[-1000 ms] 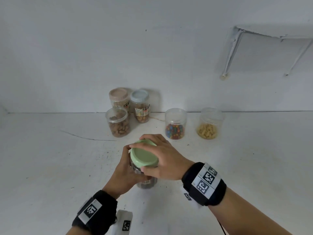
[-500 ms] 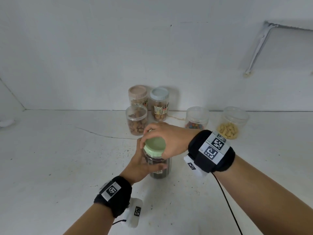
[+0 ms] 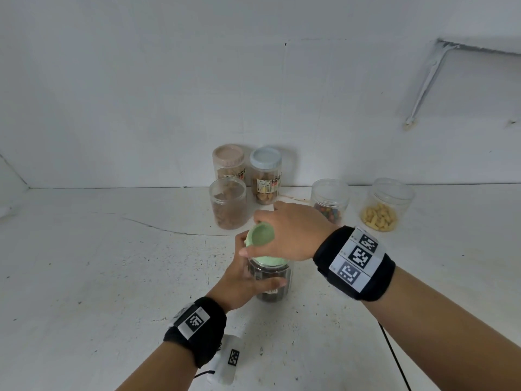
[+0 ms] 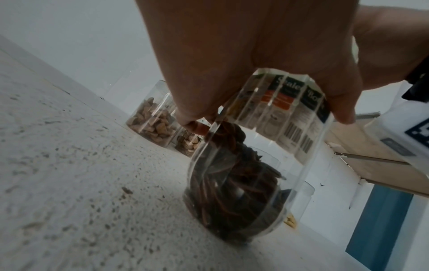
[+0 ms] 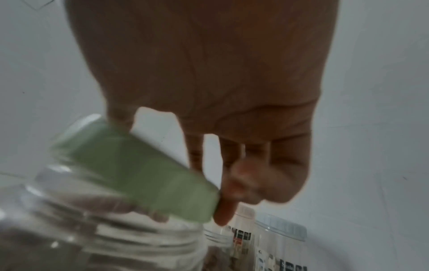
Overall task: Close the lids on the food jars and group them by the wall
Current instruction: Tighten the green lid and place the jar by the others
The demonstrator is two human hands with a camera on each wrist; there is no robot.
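- Your left hand (image 3: pixel 242 280) wraps its fingers and thumb around the body of the jar (image 3: pixel 272 283) with dark food inside; the jar stands on the white table (image 3: pixel 98 277), near you and well apart from the wall (image 3: pixel 169 94).
- Your right hand (image 3: pixel 293 232) grips the green lid (image 3: pixel 260 235) by its edge, fingers on the far side and thumb on the near side.
- The green lid is tilted: in the right wrist view one side sits higher than the other above the threaded mouth of the jar, so it does not lie flat on it.
- By the wall stand two closed jars, touching each other: one with a beige lid (image 3: pixel 229 154) and one with a pale blue lid (image 3: pixel 265 158).
- Just in front of them stands a clear jar with brown pieces (image 3: pixel 229 204).
- To the right, near the wall, stand a jar with colourful candies (image 3: pixel 330 200) and a jar with yellow snacks (image 3: pixel 384 206), a little apart from each other.
- For these three jars you cannot tell if a clear lid is on.
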